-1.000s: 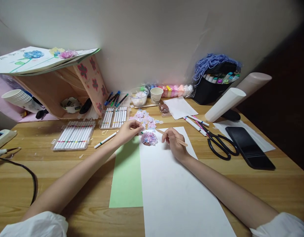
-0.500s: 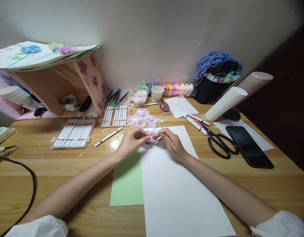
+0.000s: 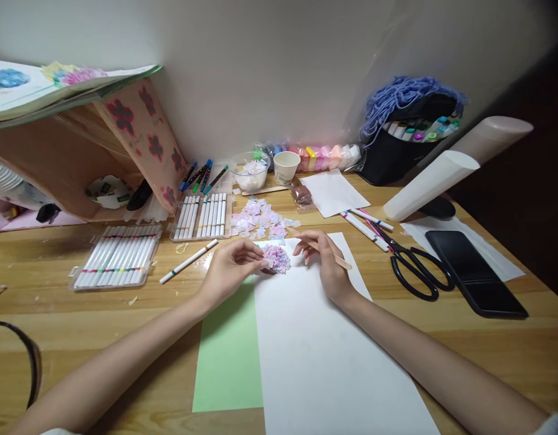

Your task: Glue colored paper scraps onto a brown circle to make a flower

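A fluffy pink, lilac and blue paper flower (image 3: pixel 276 258) sits at the top edge of a white sheet of paper (image 3: pixel 324 338). My left hand (image 3: pixel 231 269) pinches the flower's left side between thumb and fingers. Just to the right of it, my right hand (image 3: pixel 328 266) holds a slim wooden stick (image 3: pixel 342 261), which slants across the fingers with its blunt end beyond the knuckles. The right fingertips are apart from the flower. Behind both hands lies a pile of small pastel paper scraps (image 3: pixel 261 217). A green sheet (image 3: pixel 229 356) lies partly beneath the white one.
Marker cases (image 3: pixel 118 257) and a loose marker (image 3: pixel 188 261) lie to the left. A glass bowl (image 3: pixel 250 175) and a paper cup (image 3: pixel 287 168) stand at the back. Black-handled scissors (image 3: pixel 417 272) and a phone (image 3: pixel 476 272) are on the right, near white tubes (image 3: pixel 430 184).
My right hand has drawn away rightward from the flower, its stick now lying flatter. The flower shows more fully in my left hand. The camera view has shifted slightly.
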Demonstrator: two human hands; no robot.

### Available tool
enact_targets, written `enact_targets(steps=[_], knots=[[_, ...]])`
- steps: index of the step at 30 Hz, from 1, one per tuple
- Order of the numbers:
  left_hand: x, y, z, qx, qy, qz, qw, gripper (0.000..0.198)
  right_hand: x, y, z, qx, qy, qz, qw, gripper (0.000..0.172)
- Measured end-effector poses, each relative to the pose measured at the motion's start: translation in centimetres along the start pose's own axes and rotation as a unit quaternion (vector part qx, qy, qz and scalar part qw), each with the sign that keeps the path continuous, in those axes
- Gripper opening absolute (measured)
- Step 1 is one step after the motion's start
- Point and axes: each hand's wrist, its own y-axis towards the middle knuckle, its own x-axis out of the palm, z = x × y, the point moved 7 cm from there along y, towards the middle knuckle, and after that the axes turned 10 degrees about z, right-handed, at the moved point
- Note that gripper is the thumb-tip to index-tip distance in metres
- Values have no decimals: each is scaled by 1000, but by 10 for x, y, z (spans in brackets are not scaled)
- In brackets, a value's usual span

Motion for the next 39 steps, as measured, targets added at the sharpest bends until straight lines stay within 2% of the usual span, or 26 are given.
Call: enact_targets(steps=[3,10,13,18,22,26,32,39], knots=[[0,9,2,-15,11,3,1000,26,-3,1,3,8,2,9,1000,44],[11,39,-2,-104,-26,-17,994,37,-9,1,11,59,63,32,996,49],[11,47,0,-93,-33,6,995,36,-13,1,14,74,58,57,994,50],[9,45,-1,-26,-14,56,998,27,-19,2,18,108,14,116,987,51],[9,38,-5,12,-7,75,997,21,-15,4,21,141,-23,92,986,53],[8,37,-7,22,2,82,996,19,-13,2,25,165,-31,67,983,54],[10,41,-9,8,10,65,998,20,-9,-1,16,105,-17,11,994,54],[12,40,-10,16,28,48,998,18,-6,-4,11,76,-11,-36,996,50]])
